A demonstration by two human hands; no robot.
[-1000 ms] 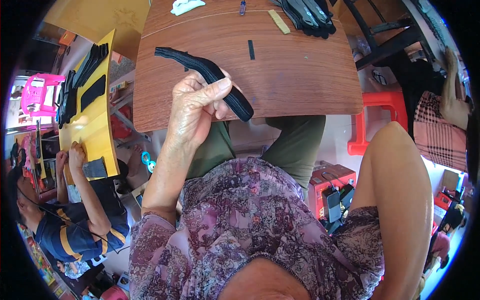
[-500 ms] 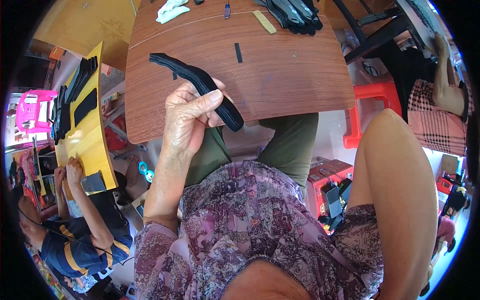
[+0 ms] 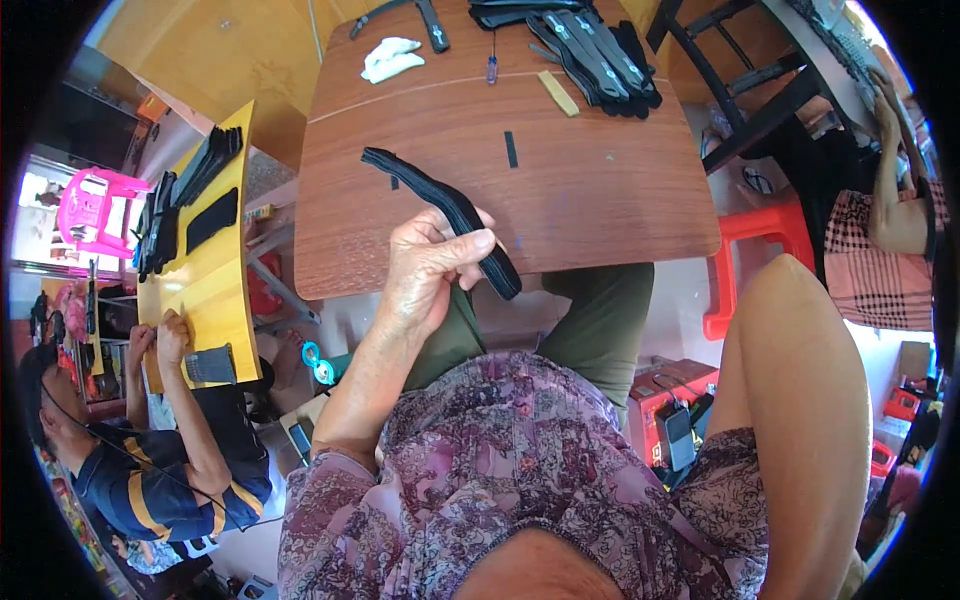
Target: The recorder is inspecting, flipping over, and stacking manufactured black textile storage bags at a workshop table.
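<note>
My left hand (image 3: 432, 262) is closed on a long, black, ribbed fabric strip (image 3: 447, 199), pinched between thumb and fingers. The strip slants over the near edge of the brown table (image 3: 620, 215), its far end bending up and left. On the tabletop, a short thin black strip (image 3: 511, 149) lies beyond the hand. Another small black piece (image 3: 394, 183) shows beside the held strip. My right arm is bent with its elbow raised at the right; the right hand is out of the picture.
Toward the back lie a white cloth bundle (image 3: 392, 60), a small screwdriver (image 3: 492, 70), a yellowish block (image 3: 558, 93) and a pile of black-and-grey pieces (image 3: 600, 62). A red stool (image 3: 765, 235) stands at right. Another person works at a yellow table (image 3: 215, 290) at left.
The whole view has shifted, so the table and my left hand sit lower and further right, and more of the table's far side shows. My left hand keeps the same grip on the strip.
</note>
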